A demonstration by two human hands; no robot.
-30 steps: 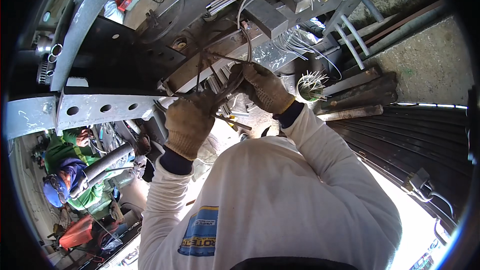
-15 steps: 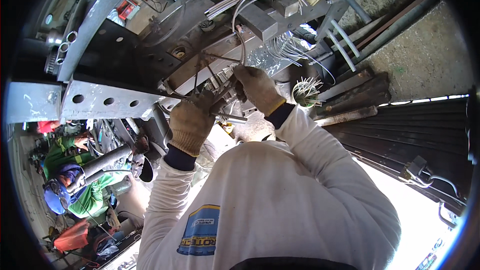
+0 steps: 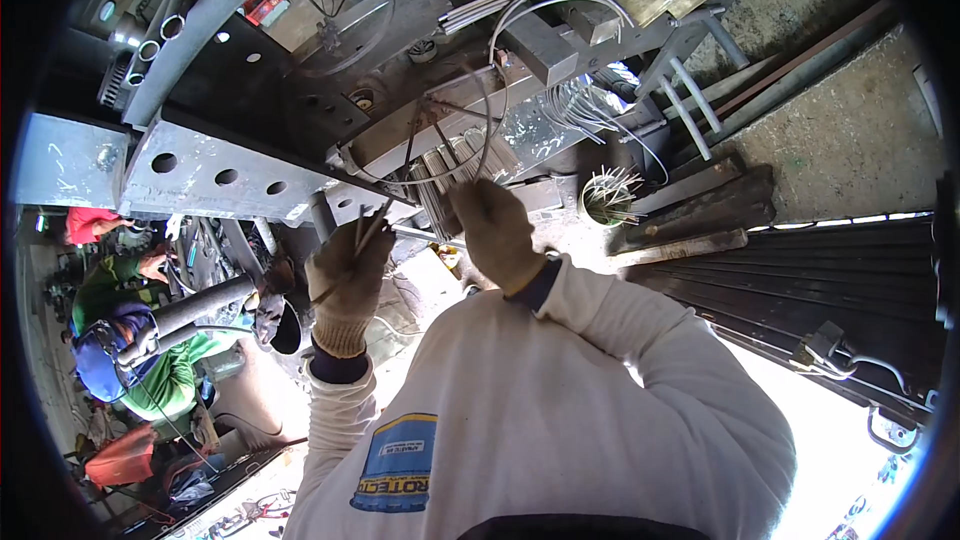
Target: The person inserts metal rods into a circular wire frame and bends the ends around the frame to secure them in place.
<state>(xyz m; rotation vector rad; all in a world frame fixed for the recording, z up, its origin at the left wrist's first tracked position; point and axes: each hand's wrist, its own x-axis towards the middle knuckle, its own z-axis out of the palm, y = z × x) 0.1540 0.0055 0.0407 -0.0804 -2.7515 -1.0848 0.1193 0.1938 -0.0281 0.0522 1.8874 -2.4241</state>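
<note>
Both my hands wear tan knit gloves below white sleeves. My left hand (image 3: 348, 285) is closed on a thin dark metal tool (image 3: 362, 233), pliers or a pair of rods, whose tips point up toward the machine. My right hand (image 3: 493, 230) pinches a thin dark wire (image 3: 484, 130) that curls upward in a loop over a bundle of straight thin rods (image 3: 452, 183). The two hands are about a hand's width apart, just in front of a grey metal frame.
A perforated steel beam (image 3: 215, 178) crosses at the left. A round can of thin rods (image 3: 610, 196) stands right of my hands, with white wires (image 3: 585, 105) above it. Dark flat bars (image 3: 700, 215) lie at the right. A person in green with a blue helmet (image 3: 105, 360) crouches lower left.
My hands were close together at the machine; they have drawn apart. The left hand has come back toward my body with the tool, while the right stays on the wire.
</note>
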